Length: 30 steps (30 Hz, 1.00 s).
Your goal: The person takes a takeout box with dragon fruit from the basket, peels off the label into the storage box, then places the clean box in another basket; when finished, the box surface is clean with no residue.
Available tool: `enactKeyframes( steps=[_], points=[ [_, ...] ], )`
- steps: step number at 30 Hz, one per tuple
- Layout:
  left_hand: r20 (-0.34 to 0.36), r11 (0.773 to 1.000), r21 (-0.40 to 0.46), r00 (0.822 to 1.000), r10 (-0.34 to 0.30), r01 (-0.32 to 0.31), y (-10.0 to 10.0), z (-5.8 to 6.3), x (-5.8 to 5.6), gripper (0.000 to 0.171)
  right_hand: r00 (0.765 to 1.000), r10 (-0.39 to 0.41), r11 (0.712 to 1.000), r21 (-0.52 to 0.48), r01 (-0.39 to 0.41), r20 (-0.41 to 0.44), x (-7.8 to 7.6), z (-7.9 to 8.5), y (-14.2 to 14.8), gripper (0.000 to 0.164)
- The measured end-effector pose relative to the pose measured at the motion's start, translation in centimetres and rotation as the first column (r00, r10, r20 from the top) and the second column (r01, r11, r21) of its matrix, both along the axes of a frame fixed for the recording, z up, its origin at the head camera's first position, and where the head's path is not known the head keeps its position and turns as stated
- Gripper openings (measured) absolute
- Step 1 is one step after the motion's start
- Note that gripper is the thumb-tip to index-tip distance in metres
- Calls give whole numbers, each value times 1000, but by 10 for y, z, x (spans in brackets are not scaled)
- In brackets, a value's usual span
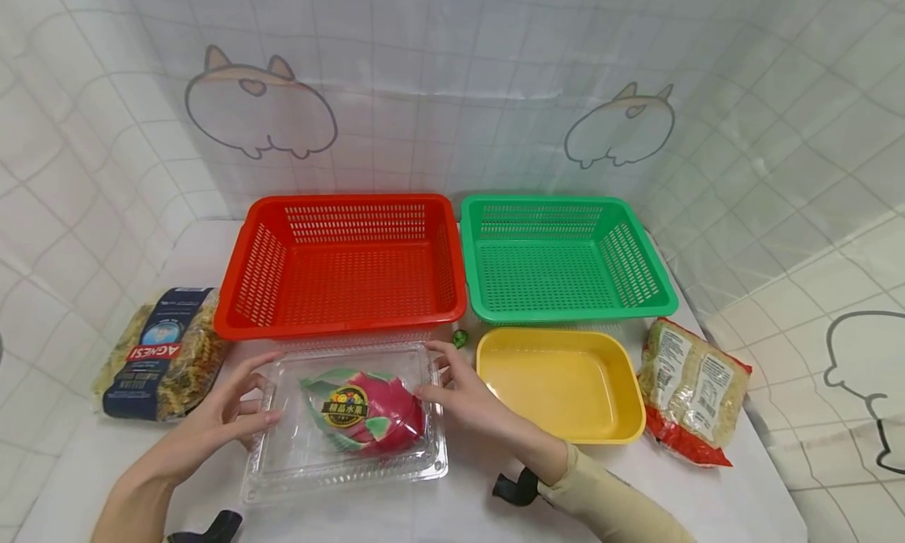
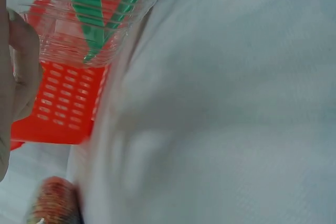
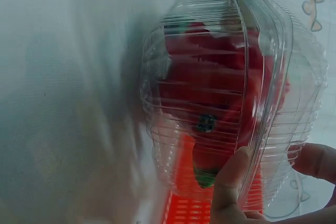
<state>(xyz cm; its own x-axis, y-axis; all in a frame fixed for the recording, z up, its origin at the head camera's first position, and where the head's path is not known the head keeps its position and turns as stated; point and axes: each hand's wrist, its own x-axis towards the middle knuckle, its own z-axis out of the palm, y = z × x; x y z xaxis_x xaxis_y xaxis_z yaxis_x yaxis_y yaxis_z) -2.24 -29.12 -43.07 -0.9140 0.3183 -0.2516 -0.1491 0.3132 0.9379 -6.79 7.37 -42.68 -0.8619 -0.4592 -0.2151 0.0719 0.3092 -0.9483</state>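
Note:
Both hands hold a clear plastic clamshell box [image 1: 279, 456] at the front of the white table, its lid closed. Inside lies a pink dragon fruit [image 1: 396, 413] with green tips, under a round black-and-gold label [image 1: 345, 406]. My left hand [image 1: 201, 429] grips the box's left edge, thumb on top and fingers at the far side. On the opposite edge, my right hand [image 1: 470, 390] pinches the rim, and the right wrist view shows its thumb [image 3: 231, 177] against the ribbed side. In the left wrist view, curled fingers [image 2: 25, 61] stand beside the box's ribbed wall.
Behind the box stand a red basket [image 1: 339, 328] and a green basket [image 1: 573, 316]. A yellow tub [image 1: 566, 394] sits to the right, with a rice bag [image 1: 696, 394] beyond it. A pasta bag [image 1: 163, 354] lies left. One small green object [image 1: 459, 339] rests between the baskets.

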Motion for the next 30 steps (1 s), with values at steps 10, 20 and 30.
enactKeyframes(
  steps=[10, 20, 30],
  points=[
    [34, 1000, -2, 999, 31, -31, -2, -11, -12, 74, 1000, -18, 999, 32, 18, -17, -7, -7, -4, 62],
    [40, 998, 31, 998, 57, -58, -3, -20, -14, 76, 999, 1, 1000, 22, 0, -48, -8, -10, -2, 63],
    [40, 996, 28, 995, 87, -88, -2, -22, -9, 78, 961, -43, 992, 103, 73, -273, 1, 9, -4, 60]
  ],
)
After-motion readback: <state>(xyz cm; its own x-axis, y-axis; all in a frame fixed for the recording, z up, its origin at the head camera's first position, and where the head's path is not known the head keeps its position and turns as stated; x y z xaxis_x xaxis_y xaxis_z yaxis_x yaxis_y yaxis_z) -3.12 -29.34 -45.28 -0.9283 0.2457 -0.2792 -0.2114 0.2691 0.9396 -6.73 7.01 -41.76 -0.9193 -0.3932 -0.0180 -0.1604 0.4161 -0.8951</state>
